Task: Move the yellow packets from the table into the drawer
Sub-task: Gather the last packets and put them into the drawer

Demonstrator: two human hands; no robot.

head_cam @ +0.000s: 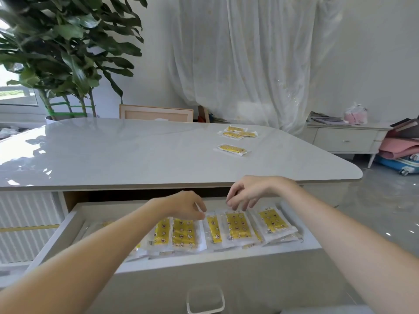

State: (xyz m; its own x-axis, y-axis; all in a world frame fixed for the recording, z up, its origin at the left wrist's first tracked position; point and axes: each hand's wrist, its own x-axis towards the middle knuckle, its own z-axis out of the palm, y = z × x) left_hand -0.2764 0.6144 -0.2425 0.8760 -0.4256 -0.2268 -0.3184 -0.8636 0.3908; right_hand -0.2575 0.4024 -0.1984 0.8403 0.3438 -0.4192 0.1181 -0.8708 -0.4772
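Left hand [186,206]: fingers curled, thumb and forefinger closed on the clear top edge of a packet [213,227], probably squaring it into the row.
Right hand [247,193]: fingers apart and drooping just above the row, gripping nothing.
Drawer [204,261]: pulled open below the desk edge. Its contents lie flat and overlapping, likely so more fit.
Desk [136,150]: a cluster [238,132] and a single [232,150] wait at the far right, well apart from both hands.
Room: the surface between is open. The desk edge overhangs the drawer's back, so hands must rise clear first.
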